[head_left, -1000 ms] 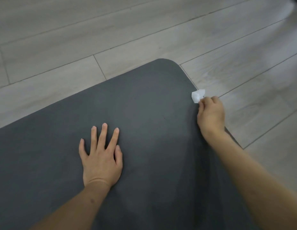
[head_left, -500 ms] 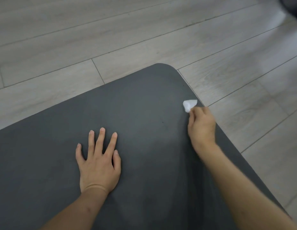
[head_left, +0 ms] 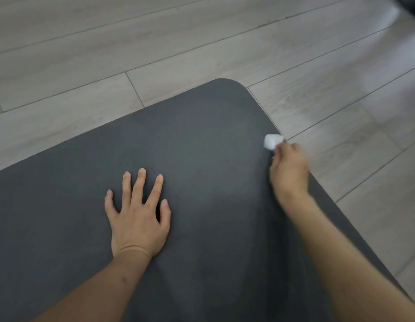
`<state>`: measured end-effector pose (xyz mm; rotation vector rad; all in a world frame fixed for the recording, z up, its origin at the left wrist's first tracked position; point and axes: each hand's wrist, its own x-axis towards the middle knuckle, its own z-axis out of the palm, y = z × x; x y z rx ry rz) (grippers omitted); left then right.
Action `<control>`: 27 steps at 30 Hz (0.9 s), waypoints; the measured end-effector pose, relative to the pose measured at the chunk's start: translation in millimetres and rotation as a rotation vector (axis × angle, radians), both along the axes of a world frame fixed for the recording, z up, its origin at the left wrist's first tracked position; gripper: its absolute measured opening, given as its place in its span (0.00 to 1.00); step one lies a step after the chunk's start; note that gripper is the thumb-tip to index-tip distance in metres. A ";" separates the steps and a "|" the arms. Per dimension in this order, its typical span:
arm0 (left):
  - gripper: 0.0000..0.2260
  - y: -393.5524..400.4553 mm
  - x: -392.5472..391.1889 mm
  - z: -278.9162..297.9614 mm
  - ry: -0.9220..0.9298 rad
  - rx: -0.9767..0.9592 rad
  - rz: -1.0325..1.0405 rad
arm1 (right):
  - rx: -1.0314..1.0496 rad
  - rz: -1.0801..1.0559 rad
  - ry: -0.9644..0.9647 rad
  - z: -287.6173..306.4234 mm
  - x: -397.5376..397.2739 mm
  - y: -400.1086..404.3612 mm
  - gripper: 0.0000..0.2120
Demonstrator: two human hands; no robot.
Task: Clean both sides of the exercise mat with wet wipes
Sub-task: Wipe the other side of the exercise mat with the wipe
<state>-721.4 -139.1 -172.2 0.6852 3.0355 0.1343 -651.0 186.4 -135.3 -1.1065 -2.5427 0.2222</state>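
A dark grey exercise mat (head_left: 201,140) lies flat on the floor, its rounded far corner at the upper middle. My left hand (head_left: 138,212) rests palm down on the mat with fingers spread. My right hand (head_left: 290,170) pinches a small crumpled white wet wipe (head_left: 271,141) against the mat's right edge, a little below the corner. The right hand is motion-blurred.
Light grey wood-plank floor (head_left: 155,43) surrounds the mat on the far and right sides. A dark object (head_left: 410,3) shows at the top right corner.
My right hand with the wipe moved inward over the mat, then back out to the right edge. The left hand stays planted on the mat.
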 end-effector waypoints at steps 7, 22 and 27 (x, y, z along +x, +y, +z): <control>0.27 -0.5 0.8 -1.3 0.011 0.001 0.001 | -0.076 0.704 -0.078 -7.4 26.3 -111.6 0.04; 0.27 -2.6 0.3 -2.3 0.018 0.000 -0.061 | -0.051 0.660 -0.099 -7.9 31.6 -95.7 0.03; 0.28 -1.7 -1.3 -2.8 0.018 -0.016 -0.088 | -0.027 0.082 -0.047 -1.2 17.5 19.3 0.04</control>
